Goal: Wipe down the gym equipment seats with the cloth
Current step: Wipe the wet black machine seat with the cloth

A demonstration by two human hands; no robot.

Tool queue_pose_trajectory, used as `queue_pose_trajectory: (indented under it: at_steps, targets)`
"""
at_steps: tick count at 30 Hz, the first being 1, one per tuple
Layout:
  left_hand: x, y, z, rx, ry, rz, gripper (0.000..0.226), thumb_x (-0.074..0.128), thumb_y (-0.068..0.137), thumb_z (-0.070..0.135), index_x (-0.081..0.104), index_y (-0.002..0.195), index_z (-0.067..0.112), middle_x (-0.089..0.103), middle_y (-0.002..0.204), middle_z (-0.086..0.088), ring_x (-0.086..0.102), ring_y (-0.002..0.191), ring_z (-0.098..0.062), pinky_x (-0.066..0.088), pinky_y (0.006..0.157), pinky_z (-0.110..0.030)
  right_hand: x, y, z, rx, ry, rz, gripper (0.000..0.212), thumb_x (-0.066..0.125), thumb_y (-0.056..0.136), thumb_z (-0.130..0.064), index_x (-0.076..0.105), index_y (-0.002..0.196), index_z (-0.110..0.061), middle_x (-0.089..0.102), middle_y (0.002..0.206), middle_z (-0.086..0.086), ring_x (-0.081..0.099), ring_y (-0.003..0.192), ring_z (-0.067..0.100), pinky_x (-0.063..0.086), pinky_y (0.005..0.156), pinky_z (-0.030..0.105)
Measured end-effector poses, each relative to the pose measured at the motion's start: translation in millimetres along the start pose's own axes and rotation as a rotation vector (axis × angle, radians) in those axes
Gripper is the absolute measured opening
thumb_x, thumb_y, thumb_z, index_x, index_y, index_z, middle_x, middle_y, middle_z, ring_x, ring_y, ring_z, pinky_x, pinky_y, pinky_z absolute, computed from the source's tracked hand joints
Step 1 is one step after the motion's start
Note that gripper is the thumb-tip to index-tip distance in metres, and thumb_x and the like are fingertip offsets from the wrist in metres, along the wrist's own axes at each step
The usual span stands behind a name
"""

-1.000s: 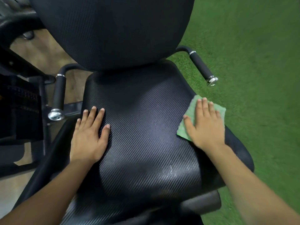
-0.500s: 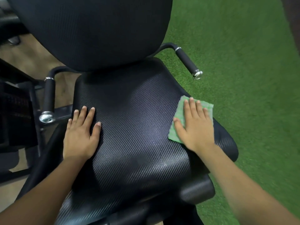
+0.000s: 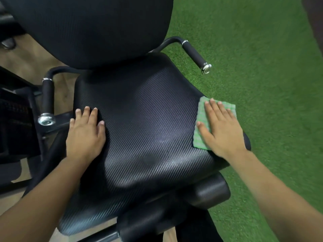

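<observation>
1 seat (image 3: 139, 128), 1 backrest (image 3: 90, 28), 2 handles (image 3: 47, 95) (image 3: 194, 53), 1 cloth (image 3: 201, 112), 2 hands (image 3: 85, 135) (image 3: 222, 133), L + R

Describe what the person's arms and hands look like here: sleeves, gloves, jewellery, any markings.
The left hand and right hand are bare: no gloves, rings or visible markings, and the nails are short. No watch or bracelet shows. Both forearms are uncovered as far as the picture's edge, so no sleeve is in view.
</observation>
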State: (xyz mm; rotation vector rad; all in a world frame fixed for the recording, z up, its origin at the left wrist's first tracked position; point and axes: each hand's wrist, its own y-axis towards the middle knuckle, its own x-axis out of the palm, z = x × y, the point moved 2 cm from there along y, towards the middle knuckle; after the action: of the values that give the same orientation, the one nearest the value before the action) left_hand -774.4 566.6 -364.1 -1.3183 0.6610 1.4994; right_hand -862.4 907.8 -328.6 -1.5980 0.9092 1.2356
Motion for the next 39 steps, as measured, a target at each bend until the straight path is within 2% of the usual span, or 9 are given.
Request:
queue_pose_trajectory:
  at_steps: [4, 9, 12, 18, 24, 26, 31, 33, 39]
  targets:
    - [-7, -19, 62, 0.141, -0.09, -0.003, 0.064, 0.029, 0.091, 0.043, 0.036, 0.145, 0.008, 0.026, 0.155, -0.014, 0.014, 0.145, -0.031, 0.013, 0.118, -0.046, 1, 7, -19, -0.085, -0.019, -0.008, 0.082, 0.009, 0.088, -0.057, 0.025, 0.151, -0.007, 0.021, 0.157, 0.013, 0.016, 0.146, 0.03, 0.007, 0.118, 0.042]
    - [12, -74, 125, 0.332, -0.104, -0.035, 0.063, 0.026, 0.094, 0.042, 0.034, 0.146, 0.009, 0.025, 0.156, -0.01, 0.014, 0.146, -0.028, 0.013, 0.118, -0.041, 11, -35, -36, -0.316, 0.004, 0.023, 0.067, 0.027, 0.095, -0.05, 0.033, 0.148, -0.009, 0.029, 0.155, 0.009, 0.023, 0.145, 0.028, 0.016, 0.119, 0.046]
    - [23, -93, 132, 0.286, -0.059, -0.019, 0.058, 0.023, 0.098, 0.038, 0.033, 0.147, 0.009, 0.025, 0.156, -0.01, 0.017, 0.146, -0.028, 0.019, 0.117, -0.047, 12, -52, -9, -0.308, 0.028, 0.086, 0.065, 0.03, 0.095, -0.048, 0.037, 0.147, -0.01, 0.034, 0.154, 0.008, 0.027, 0.144, 0.026, 0.021, 0.117, 0.047]
    - [28, -102, 134, 0.235, 0.019, 0.01, 0.061, 0.018, 0.097, 0.045, 0.031, 0.148, 0.013, 0.026, 0.156, -0.005, 0.017, 0.146, -0.025, 0.015, 0.118, -0.046, 7, -40, 34, -0.168, 0.041, 0.175, 0.063, 0.028, 0.095, -0.046, 0.043, 0.143, -0.008, 0.04, 0.149, 0.011, 0.033, 0.14, 0.029, 0.021, 0.116, 0.043]
    - [30, -102, 135, 0.227, 0.014, 0.046, 0.061, 0.019, 0.097, 0.045, 0.033, 0.147, 0.014, 0.03, 0.155, -0.004, 0.02, 0.145, -0.024, 0.015, 0.118, -0.043, 23, -64, -5, -0.543, 0.0, 0.234, 0.064, 0.032, 0.095, -0.047, 0.044, 0.142, -0.007, 0.041, 0.149, 0.011, 0.033, 0.14, 0.03, 0.024, 0.115, 0.047]
    - [29, -103, 135, 0.224, 0.011, 0.059, 0.061, 0.018, 0.096, 0.046, 0.032, 0.148, 0.015, 0.029, 0.155, -0.004, 0.019, 0.145, -0.022, 0.014, 0.118, -0.042, 25, -65, 4, -0.594, -0.038, 0.242, 0.067, 0.029, 0.095, -0.053, 0.044, 0.142, -0.008, 0.041, 0.149, 0.011, 0.034, 0.14, 0.03, 0.025, 0.115, 0.047]
    - [30, -104, 136, 0.216, 0.005, 0.075, 0.062, 0.018, 0.097, 0.048, 0.032, 0.148, 0.017, 0.029, 0.155, -0.003, 0.018, 0.146, -0.021, 0.012, 0.119, -0.04, 17, -58, 54, -0.472, -0.071, 0.177, 0.078, 0.024, 0.094, -0.065, 0.036, 0.147, -0.008, 0.036, 0.152, 0.011, 0.029, 0.142, 0.03, 0.021, 0.116, 0.047]
    - [29, -104, 136, 0.219, -0.003, 0.075, 0.064, 0.018, 0.096, 0.051, 0.032, 0.148, 0.016, 0.029, 0.155, -0.004, 0.018, 0.146, -0.022, 0.012, 0.119, -0.04, 10, -57, 60, -0.499, -0.089, 0.123, 0.088, 0.021, 0.09, -0.072, 0.03, 0.149, -0.007, 0.029, 0.155, 0.011, 0.024, 0.144, 0.03, 0.019, 0.117, 0.047]
    - [20, -125, 142, 0.325, 0.046, 0.088, 0.102, 0.031, 0.078, 0.083, 0.025, 0.15, 0.011, 0.02, 0.157, -0.01, 0.011, 0.147, -0.026, 0.01, 0.118, -0.049, -12, -36, 67, -0.652, -0.189, -0.03, 0.127, 0.029, 0.065, -0.096, 0.01, 0.153, -0.007, 0.004, 0.16, 0.013, 0.002, 0.148, 0.027, 0.003, 0.12, 0.045]
